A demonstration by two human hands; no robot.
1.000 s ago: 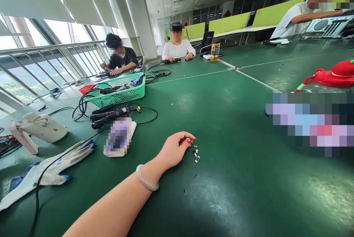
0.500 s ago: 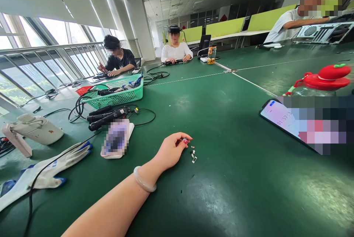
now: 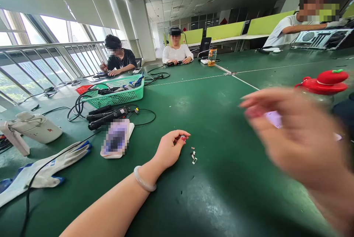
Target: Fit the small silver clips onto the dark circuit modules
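Note:
My left hand [image 3: 170, 148] rests on the green table with its thumb and fingers pinched together. A tiny pale bit shows between the fingertips, too small to name. Just right of those fingers lie several small parts [image 3: 194, 160], white, black and copper-coloured, in a loose cluster. My right hand [image 3: 287, 137] is raised over the right side of the table, in front of a phone [image 3: 273, 118] that it mostly covers. Motion blurs its bent fingers, so whether they pinch anything is unclear.
At left are a phone [image 3: 116, 139], a work glove [image 3: 55, 167] with a cable across it, black tools [image 3: 110, 117], a white jug [image 3: 41, 128] and a green basket [image 3: 116, 98]. A red-lidded jar [image 3: 326, 83] stands right. Three people sit around the table.
My right hand has come into view from the right, now hiding most of the phone there. The left hand has shifted slightly left, away from the small parts, still pinched.

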